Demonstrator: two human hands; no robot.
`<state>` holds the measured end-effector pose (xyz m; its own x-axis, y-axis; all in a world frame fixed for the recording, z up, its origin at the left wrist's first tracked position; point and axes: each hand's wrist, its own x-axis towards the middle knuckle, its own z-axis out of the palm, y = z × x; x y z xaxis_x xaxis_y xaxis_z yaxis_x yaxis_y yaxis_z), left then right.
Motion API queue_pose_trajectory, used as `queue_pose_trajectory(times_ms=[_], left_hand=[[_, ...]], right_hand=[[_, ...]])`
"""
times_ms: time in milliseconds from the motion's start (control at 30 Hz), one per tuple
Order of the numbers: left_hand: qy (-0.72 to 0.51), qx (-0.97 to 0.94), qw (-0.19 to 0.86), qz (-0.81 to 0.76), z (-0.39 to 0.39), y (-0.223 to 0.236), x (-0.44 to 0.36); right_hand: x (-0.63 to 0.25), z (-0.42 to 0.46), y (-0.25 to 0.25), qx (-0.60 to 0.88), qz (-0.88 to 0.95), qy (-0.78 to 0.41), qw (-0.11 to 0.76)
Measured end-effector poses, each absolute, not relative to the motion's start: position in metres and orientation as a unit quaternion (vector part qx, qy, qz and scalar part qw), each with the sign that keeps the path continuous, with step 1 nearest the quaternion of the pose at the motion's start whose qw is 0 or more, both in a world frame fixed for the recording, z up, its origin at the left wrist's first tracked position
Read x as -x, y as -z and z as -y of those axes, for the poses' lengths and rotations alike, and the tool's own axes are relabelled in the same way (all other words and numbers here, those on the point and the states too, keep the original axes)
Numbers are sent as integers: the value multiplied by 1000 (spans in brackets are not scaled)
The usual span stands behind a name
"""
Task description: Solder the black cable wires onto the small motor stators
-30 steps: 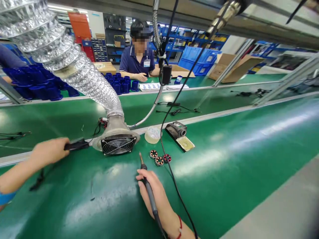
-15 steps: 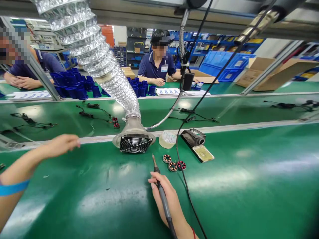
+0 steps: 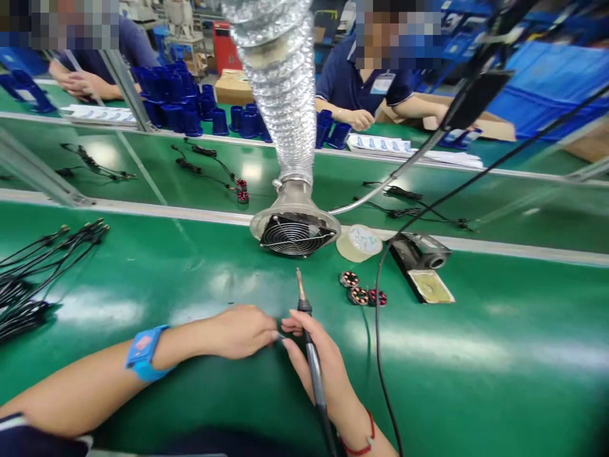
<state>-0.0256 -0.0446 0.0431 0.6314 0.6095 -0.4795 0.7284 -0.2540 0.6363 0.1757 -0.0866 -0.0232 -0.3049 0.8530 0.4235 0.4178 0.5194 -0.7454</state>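
Right hand [image 3: 333, 368]: closed round soldering iron [image 3: 314, 371] | Left hand [image 3: 238, 331]: fingers curled, grip unclear | Coils [image 3: 360, 296]: untouched, apart from tip

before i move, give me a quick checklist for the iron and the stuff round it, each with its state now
1. Soldering iron held in right hand: ok.
2. Iron's tip away from left hand: ok.
3. Iron hot: cannot tell.
4. Black cable out of line with the red-wound ring: not ok, it crosses in front.
5. Sponge damp: cannot tell.
6. Fan spinning: cannot tell.
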Motion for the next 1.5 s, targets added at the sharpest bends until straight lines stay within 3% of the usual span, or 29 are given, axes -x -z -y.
queue_pose_trajectory(times_ms=[200,333,467,633,733,833,1033,1167,1367,1500], left_hand=[[50,-725,551,-411,44,-50,22],[64,-718,555,-415,54,-53,51],[18,-704,393,-591,51,-64,123],[10,-517,125,-846,40,-78,248],[42,-427,65,-901,40,-73,296],[70,-414,70,-905,44,-62,313],[72,-477,106,-870,53,-59,290],[76,-550,191,-810,72,-66,242],[116,-681,344,-637,101,-66,141],[165,-771,346,-509,104,-56,76]], right_hand=[[-177,91,26,394,773,-245,433],[-178,94,36,384,795,-258,392],[-186,94,46,450,755,-245,409],[-189,92,42,529,697,-268,404],[-185,95,39,541,682,-290,397],[-182,96,38,543,679,-296,395],[-181,96,35,559,666,-294,396],[-180,98,30,560,654,-316,398],[-184,99,24,558,653,-319,401],[-189,96,23,558,653,-313,405]])
